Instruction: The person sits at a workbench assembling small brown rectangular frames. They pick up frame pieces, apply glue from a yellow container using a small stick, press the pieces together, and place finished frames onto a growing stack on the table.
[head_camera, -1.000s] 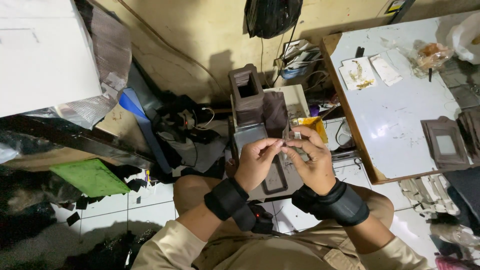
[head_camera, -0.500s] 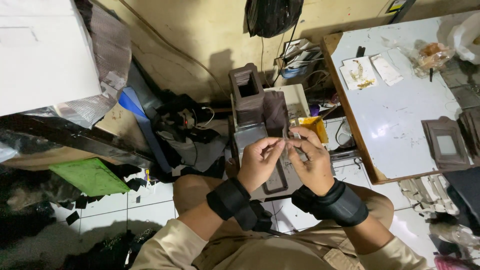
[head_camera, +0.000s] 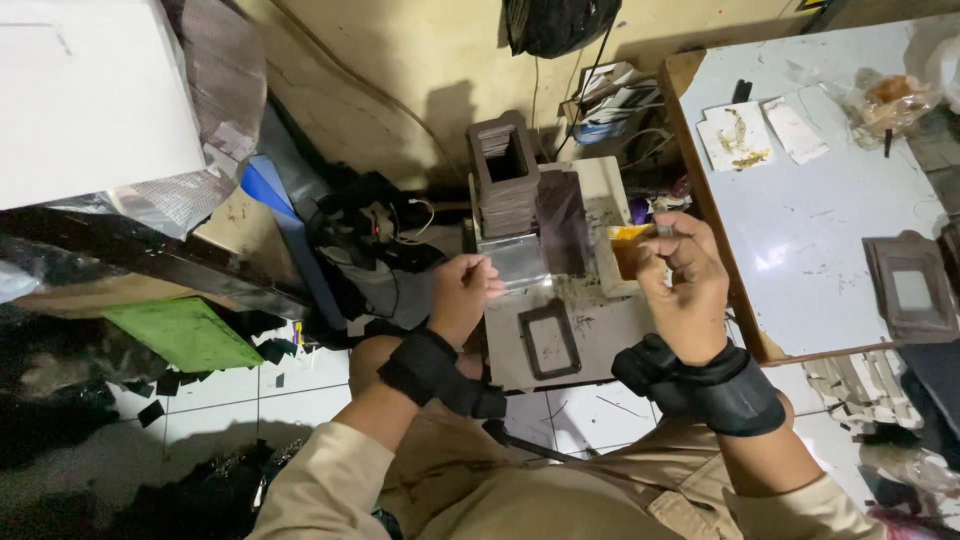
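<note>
My left hand (head_camera: 463, 292) hovers above the small grey work board (head_camera: 610, 335) with its fingers curled shut; I see nothing in it. A dark rectangular frame piece (head_camera: 548, 338) lies flat on the board just below and right of that hand. My right hand (head_camera: 686, 278) is raised to the right and pinches a thin stick-like tool (head_camera: 661, 214), whose tip is over a small yellow pot (head_camera: 626, 246). Behind the board stands a stack of dark frames (head_camera: 503, 178), with a dark sheet (head_camera: 562, 222) beside it. Both wrists wear black bands.
A white table (head_camera: 820, 210) on the right carries another dark frame (head_camera: 910, 290), stained papers (head_camera: 738, 135) and a plastic bag (head_camera: 885, 100). A green sheet (head_camera: 180, 332) and dark scraps lie on the tiled floor at left. Tangled cables (head_camera: 375, 225) sit by the wall.
The hands, which were together holding a small piece in front of me, have parted. The right hand has moved right toward the yellow pot, and a frame piece now lies on the board.
</note>
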